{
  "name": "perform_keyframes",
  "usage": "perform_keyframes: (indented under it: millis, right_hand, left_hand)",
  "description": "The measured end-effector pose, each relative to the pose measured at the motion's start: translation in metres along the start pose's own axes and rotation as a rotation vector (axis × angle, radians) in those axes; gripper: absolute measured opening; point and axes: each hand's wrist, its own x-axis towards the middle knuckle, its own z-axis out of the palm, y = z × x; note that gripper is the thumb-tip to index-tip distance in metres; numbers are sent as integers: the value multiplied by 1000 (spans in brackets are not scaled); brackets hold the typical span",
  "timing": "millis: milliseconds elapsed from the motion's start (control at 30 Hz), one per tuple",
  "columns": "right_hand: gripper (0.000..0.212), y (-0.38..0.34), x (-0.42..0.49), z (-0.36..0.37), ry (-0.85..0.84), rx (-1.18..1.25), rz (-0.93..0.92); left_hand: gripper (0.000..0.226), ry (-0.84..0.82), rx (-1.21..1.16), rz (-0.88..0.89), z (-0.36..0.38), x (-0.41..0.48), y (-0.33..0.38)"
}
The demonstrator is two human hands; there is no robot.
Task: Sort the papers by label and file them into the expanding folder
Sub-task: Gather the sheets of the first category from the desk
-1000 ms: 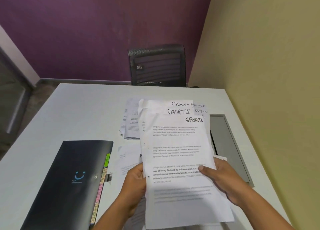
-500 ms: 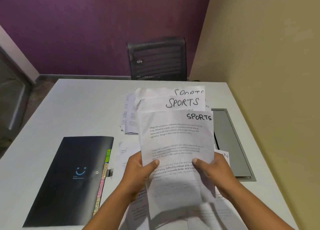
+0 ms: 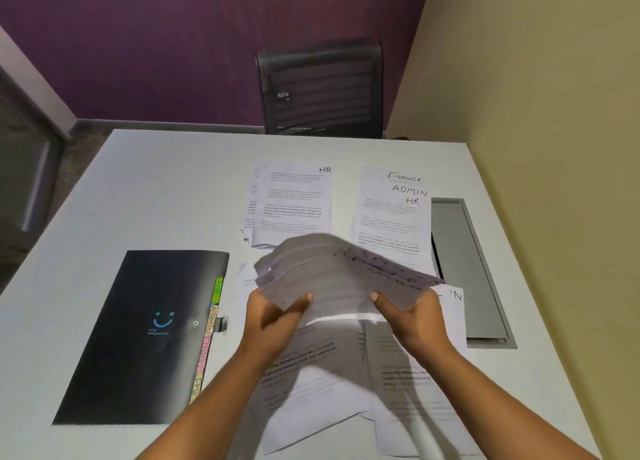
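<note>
While both hands grasp a paper sheaf (image 3: 346, 272), a white table (image 3: 156, 189) meets purple wall (image 3: 173, 44).

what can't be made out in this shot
Head view only:
- Labels on the white paper sheaf held in both hands: motion-blurred, tilted away.
- Lower coloured tabs of the black expanding folder: too small.
- Label on the sheet beside the right hand: covered, only "N" shows.
- Printed body text: too small.
</note>
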Motion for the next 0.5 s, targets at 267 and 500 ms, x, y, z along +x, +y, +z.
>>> perform_keyframes:
  millis: [267, 500]
  right_hand:
    - [18, 7, 15, -1, -102, 57, 17]
    - [26, 5, 34, 0, -67, 145, -44]
  left_hand:
    - [20, -88, 123, 119, 2, 20, -6]
    - [25, 6, 84, 162, 4, 45, 1]
